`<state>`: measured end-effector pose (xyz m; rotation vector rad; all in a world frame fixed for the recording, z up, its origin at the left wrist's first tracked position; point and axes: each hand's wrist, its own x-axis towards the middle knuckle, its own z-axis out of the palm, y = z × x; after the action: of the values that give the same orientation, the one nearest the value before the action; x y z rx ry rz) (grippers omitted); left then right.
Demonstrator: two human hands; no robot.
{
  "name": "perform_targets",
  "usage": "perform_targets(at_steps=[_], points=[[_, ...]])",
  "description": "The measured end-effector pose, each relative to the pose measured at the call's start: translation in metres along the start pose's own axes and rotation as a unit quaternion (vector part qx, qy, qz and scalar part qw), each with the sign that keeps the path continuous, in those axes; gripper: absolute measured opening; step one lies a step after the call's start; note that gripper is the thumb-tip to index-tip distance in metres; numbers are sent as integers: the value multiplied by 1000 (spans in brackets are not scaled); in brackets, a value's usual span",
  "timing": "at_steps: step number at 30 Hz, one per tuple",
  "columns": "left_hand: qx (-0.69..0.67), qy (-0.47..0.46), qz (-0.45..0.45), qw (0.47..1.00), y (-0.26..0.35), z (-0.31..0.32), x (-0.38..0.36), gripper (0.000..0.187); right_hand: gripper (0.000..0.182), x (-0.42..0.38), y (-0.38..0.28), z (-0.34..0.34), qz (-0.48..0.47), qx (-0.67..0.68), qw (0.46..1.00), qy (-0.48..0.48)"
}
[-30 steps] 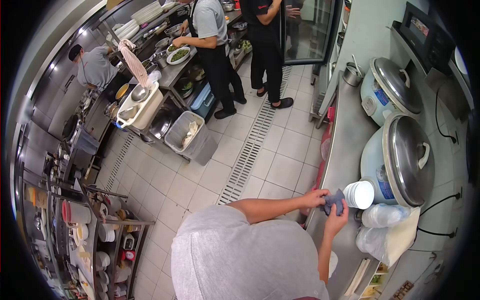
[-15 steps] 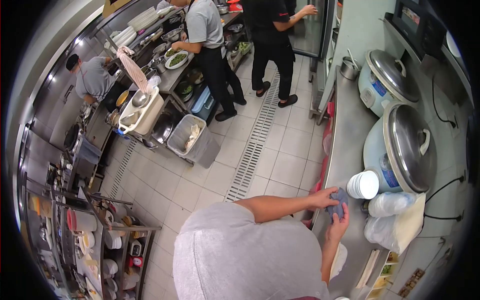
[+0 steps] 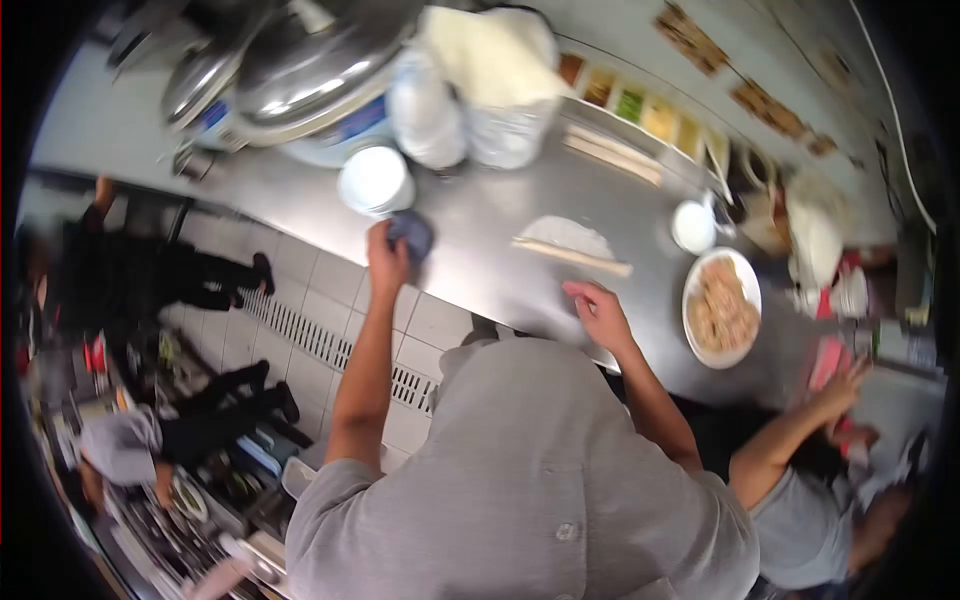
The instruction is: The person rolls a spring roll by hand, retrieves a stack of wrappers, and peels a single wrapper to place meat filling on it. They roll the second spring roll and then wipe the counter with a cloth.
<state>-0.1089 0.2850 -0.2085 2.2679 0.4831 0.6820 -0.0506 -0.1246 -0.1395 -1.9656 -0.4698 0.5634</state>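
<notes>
My left hand point(image 3: 388, 258) is closed on a dark blue-grey cloth point(image 3: 412, 236) at the near edge of the steel counter point(image 3: 470, 260), just below a stack of white cups point(image 3: 376, 182). Over that same edge, farther right, my right hand point(image 3: 602, 316) has its fingers apart and slightly bent, with nothing seen in it. Beyond it lies a flat, pale round of what looks like dough point(image 3: 570, 231), with a thin wooden rolling pin point(image 3: 575, 257) across its near side. An oval white dish of pale pinkish food point(image 3: 722, 310) stands to its right.
Large lidded cookers point(image 3: 310, 80) and plastic bags point(image 3: 510, 125) line the back left. Topping trays point(image 3: 630, 105), wooden sticks point(image 3: 612, 153) and a white cup point(image 3: 693, 227) sit behind. A co-worker's arm point(image 3: 800, 425) reaches in at right; other people work at left.
My view has swung right and now faces the counter. Both hands were on the cloth; now only my left holds it, and my right has moved away to the right.
</notes>
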Motion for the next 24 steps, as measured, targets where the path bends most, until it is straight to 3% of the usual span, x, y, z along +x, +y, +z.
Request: perform_targets(at_steps=[2,4,6,7,9,14,24], points=[[24,-8,6,1000,36,-1,-2,43,26,-14,13,-6,-8,-55,997,62],[176,116,101,972,72,6,-14,40,23,-13,24,-8,-30,-111,986,117],[44,-25,185,981,109,37,-36,32,21,-8,30,-4,-69,-206,961,173],[-32,-137,239,961,118,63,-43,30,21,-2,31,-5,-61,-202,961,177],[7,-227,312,923,163,95,-46,31,18,23,32,-12,-142,-264,933,199],[42,-331,295,896,178,148,-28,39,19,52,37,-21,-115,-327,926,152],[173,-434,293,834,179,176,-14,32,16,68,46,-13,-58,-373,924,64]])
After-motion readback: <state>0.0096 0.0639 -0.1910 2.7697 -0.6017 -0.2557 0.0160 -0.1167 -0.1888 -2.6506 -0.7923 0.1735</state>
